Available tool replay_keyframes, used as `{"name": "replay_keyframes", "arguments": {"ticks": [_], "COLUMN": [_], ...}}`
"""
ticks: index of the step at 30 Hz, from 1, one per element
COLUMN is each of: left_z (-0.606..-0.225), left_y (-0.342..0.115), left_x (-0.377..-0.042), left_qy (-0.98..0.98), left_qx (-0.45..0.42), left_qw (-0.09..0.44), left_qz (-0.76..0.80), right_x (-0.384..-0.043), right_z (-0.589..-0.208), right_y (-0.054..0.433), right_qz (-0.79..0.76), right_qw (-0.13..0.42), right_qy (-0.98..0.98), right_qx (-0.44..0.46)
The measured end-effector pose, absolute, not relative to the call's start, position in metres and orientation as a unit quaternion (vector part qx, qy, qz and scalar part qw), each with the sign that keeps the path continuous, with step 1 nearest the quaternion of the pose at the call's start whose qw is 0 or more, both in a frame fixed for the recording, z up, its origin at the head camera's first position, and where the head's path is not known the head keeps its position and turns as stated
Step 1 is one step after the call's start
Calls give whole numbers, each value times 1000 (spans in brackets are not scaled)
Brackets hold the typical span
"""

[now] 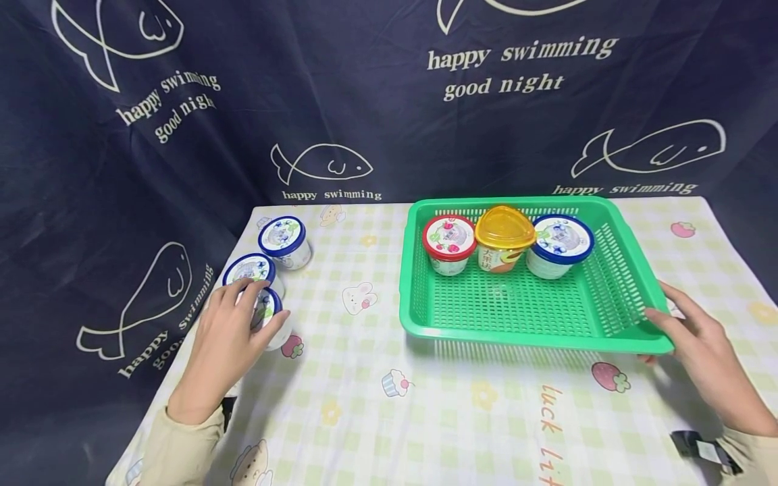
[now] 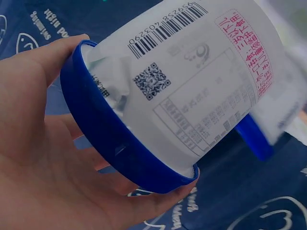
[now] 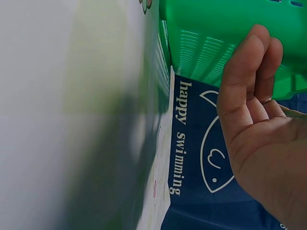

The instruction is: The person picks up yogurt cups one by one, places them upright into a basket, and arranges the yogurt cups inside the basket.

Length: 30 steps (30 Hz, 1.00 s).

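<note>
Bright, even light, seemingly from above, falls on the white-and-green checked cloth (image 1: 450,425) over the counter; the navy printed fabric backdrop (image 1: 365,81) looks dark. Soft shadow lies beneath the green perforated plastic basket (image 1: 535,339). Wide-angle stretching slants outer lettering. In the left wrist view, the white round cup with a blue lid (image 2: 177,81) is fairly sharp, its upper-right surroundings hazy; the right wrist view blurs the close, grey-shadowed cloth.

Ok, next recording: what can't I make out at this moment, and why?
- Lid top of the nearest blue-lidded cup: head view, partly covered by the left hand.
- Some fingers of the right hand: head view, partly hidden by the green basket.
- Print on the cup behind: left wrist view, blurred.
- The basket's full outline: right wrist view, cut off by the top and right edges.
</note>
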<state>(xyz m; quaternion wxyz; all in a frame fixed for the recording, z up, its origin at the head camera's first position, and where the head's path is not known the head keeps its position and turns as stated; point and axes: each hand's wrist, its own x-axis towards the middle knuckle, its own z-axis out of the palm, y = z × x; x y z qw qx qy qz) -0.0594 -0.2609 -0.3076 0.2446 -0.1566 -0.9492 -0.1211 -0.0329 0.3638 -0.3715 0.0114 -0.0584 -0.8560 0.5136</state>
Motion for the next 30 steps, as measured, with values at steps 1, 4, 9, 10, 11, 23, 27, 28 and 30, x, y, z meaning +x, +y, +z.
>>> {"name": "replay_keyframes", "arguments": {"ticks": [1,4,9,10,11,23,27,28,30], "left_z": [-306,-301,-296,-295,-295,-270,-259,-257,-252], "left_y": [-259,-253,-241,-239,-237,-203,-190,-186,-180], "left_x": [-62,-69,-76,-77,-79,-100,-107,-109,-113], "left_qy": [-948,-945,-947,-947,-948,-940,-934,-932,-928], "left_qx": [-162,-172,-176,-176,-176,-216,-233,-238,-247], "left_qw": [247,251,241,237,234,239,246,248,253], "left_qz": [-120,-118,-123,-123,-124,-111,-112,-112,-115], "right_x": [-32,-32,-33,-33,-33,-32,-31,-31,-31], "right_z": [-372,-373,-374,-374,-374,-374,-373,-373,-373], "right_y": [364,364,363,363,363,364,364,363,363], "right_qz": [513,508,503,501,500,496,490,489,488], "right_qw": [12,12,9,9,8,12,12,13,14], "right_qy": [-856,-859,-863,-863,-864,-866,-869,-870,-870], "right_qx": [-58,-60,-57,-56,-57,-61,-64,-64,-65]}}
